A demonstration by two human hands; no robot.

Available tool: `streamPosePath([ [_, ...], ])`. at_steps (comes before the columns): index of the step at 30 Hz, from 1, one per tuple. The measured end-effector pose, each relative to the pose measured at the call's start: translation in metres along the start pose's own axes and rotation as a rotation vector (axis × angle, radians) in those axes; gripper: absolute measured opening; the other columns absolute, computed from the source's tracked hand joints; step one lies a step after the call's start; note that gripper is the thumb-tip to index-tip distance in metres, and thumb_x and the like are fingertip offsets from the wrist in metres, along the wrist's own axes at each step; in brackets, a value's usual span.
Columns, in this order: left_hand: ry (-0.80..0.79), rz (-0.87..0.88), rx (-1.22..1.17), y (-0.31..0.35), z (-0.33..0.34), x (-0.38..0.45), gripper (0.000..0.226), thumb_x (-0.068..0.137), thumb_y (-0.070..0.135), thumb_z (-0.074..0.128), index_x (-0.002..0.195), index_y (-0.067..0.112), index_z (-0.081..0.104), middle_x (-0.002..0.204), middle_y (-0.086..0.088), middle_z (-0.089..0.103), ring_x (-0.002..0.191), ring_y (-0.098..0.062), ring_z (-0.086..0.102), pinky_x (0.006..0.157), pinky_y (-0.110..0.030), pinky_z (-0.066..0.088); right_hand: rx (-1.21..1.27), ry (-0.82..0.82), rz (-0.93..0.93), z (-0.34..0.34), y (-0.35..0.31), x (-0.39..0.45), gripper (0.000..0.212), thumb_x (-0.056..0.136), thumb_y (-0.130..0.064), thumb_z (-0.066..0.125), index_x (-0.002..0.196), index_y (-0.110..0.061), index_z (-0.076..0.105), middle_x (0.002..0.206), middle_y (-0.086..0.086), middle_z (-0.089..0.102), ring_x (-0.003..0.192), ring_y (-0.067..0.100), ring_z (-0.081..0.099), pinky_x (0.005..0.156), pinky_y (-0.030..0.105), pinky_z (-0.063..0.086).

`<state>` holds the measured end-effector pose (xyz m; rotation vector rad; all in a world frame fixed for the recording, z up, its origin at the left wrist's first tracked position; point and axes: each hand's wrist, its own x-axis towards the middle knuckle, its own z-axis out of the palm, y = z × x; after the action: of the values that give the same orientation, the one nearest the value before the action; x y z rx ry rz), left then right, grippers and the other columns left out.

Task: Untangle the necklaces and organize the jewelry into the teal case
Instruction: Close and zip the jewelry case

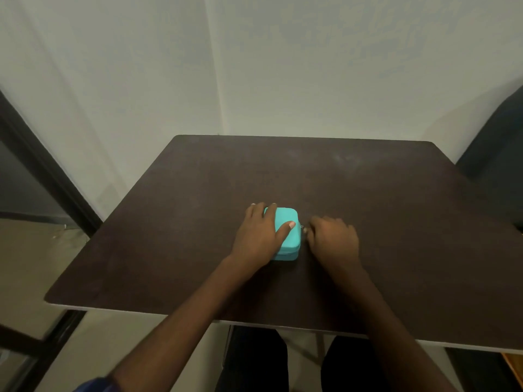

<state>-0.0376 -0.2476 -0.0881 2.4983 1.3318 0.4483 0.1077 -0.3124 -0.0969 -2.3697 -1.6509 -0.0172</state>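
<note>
On the dark brown table (368, 193), slightly left of centre and toward the near edge, the person's left hand (259, 236) lies flat over the teal case (287, 226), fingers spread and draped across its lid, thumb resting on top. It presses rather than pinches, so the hand is spread wide and clamped on nothing, simply pinning the case to the table.

The case itself sits closed, with a rounded, square outline and a seam running round its side where a zip would be. It looks small, light and semi-rigid, likely a padded shell that gives a little under pressure. On a smooth tabletop such a light box would probably skid when the zip is tugged, which is why holding it down from above makes sense.

Just beside the case's right edge, the right hand (332, 239) is curled, fingers drawn together near a small metallic zipper pull (302, 229). Whether the fingertips actually pinch the pull cannot be told; it is tiny and partly hidden.

No necklaces or other jewelry are visible, so the work appears to be at its opening step. The pull is the sensible place to grip, drawn steadily along the seam.
</note>
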Motion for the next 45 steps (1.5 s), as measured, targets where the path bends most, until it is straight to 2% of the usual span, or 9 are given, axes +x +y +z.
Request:
streamPosePath([
  [10, -0.029, -0.008, -0.006, 0.002, -0.003, 0.000, 0.065, 0.094, 0.054, 0.035, 0.145, 0.015, 0.025, 0.149, -0.007, 0.030, 0.139, -0.023, 0.022, 0.111, -0.039, 0.025, -0.214, -0.089, -0.379, -0.017, -0.016, 0.077, 0.019, 0.093, -0.030, 0.051, 0.102, -0.015, 0.058, 0.099, 0.005, 0.063, 0.090, 0.020, 0.057, 0.087, 0.037, 0.048],
  [17, -0.128, 0.002, -0.189, -0.010, -0.017, 0.018, 0.049, 0.093, 0.044, 0.047, 0.140, 0.033, 0.039, 0.135, -0.007, 0.042, 0.125, -0.023, 0.041, 0.104, -0.037, 0.036, 0.572, 0.165, 0.121, -0.022, -0.026, -0.017, 0.019, 0.091, -0.035, 0.053, 0.089, -0.017, 0.048, 0.082, 0.001, 0.057, 0.074, 0.018, 0.056, 0.061, 0.032, 0.043],
  [20, -0.220, 0.084, -0.201, -0.017, -0.021, 0.026, 0.045, 0.093, 0.041, 0.049, 0.137, 0.033, 0.044, 0.136, -0.006, 0.044, 0.126, -0.021, 0.041, 0.105, -0.037, 0.034, 0.803, 0.090, 0.200, -0.017, -0.047, -0.061, 0.028, 0.086, -0.039, 0.061, 0.106, -0.021, 0.051, 0.102, -0.003, 0.057, 0.091, 0.010, 0.056, 0.067, 0.022, 0.049],
  [23, -0.257, 0.110, -0.209, -0.019, -0.022, 0.029, 0.045, 0.090, 0.049, 0.046, 0.134, 0.038, 0.047, 0.137, -0.004, 0.049, 0.124, -0.021, 0.044, 0.105, -0.040, 0.036, 0.895, -0.064, 0.267, -0.009, -0.067, -0.081, 0.062, 0.084, -0.044, 0.062, 0.136, -0.024, 0.036, 0.140, 0.000, 0.039, 0.124, 0.013, 0.044, 0.095, 0.029, 0.047],
  [25, -0.259, 0.072, -0.221, -0.016, -0.022, 0.028, 0.042, 0.093, 0.044, 0.048, 0.134, 0.036, 0.047, 0.137, -0.004, 0.047, 0.122, -0.020, 0.045, 0.100, -0.033, 0.036, 0.900, -0.147, 0.261, -0.007, -0.082, -0.088, 0.080, 0.083, -0.048, 0.061, 0.146, -0.025, 0.018, 0.158, 0.004, 0.009, 0.140, 0.020, 0.026, 0.110, 0.036, 0.034],
  [30, -0.059, -0.056, -0.047, -0.008, -0.017, 0.017, 0.044, 0.099, 0.040, 0.036, 0.141, 0.030, 0.039, 0.132, -0.010, 0.055, 0.116, -0.025, 0.052, 0.097, -0.036, 0.043, 0.849, -0.129, 0.193, 0.011, -0.102, -0.077, 0.094, 0.085, -0.041, 0.062, 0.149, -0.026, -0.005, 0.150, 0.010, -0.035, 0.145, 0.030, -0.002, 0.114, 0.035, 0.021],
  [33, -0.015, -0.090, 0.079, -0.015, -0.013, 0.009, 0.048, 0.100, 0.043, 0.026, 0.146, 0.031, 0.027, 0.125, -0.014, 0.058, 0.111, -0.029, 0.054, 0.095, -0.041, 0.045, 0.813, -0.114, 0.117, 0.015, -0.089, -0.060, 0.081, 0.090, -0.025, 0.060, 0.149, -0.026, 0.005, 0.153, 0.015, -0.025, 0.144, 0.031, 0.012, 0.113, 0.033, 0.025],
  [40, -0.136, -0.072, 0.034, -0.029, -0.016, -0.022, 0.061, 0.099, 0.046, 0.026, 0.150, 0.026, 0.000, 0.138, -0.016, 0.041, 0.119, -0.025, 0.047, 0.097, -0.036, 0.042, 0.609, -0.095, -0.107, 0.005, -0.044, -0.029, 0.049, 0.096, -0.014, 0.049, 0.142, -0.023, 0.035, 0.146, 0.017, 0.038, 0.127, 0.025, 0.047, 0.105, 0.027, 0.035],
  [45, -0.136, -0.019, 0.042, -0.036, -0.014, -0.025, 0.075, 0.096, 0.043, 0.043, 0.150, 0.024, -0.005, 0.142, -0.015, 0.037, 0.124, -0.025, 0.043, 0.100, -0.033, 0.039, 0.593, 0.049, -0.145, 0.017, -0.048, -0.034, 0.048, 0.094, -0.009, 0.053, 0.139, -0.019, 0.040, 0.139, 0.021, 0.046, 0.119, 0.029, 0.055, 0.101, 0.034, 0.044],
])
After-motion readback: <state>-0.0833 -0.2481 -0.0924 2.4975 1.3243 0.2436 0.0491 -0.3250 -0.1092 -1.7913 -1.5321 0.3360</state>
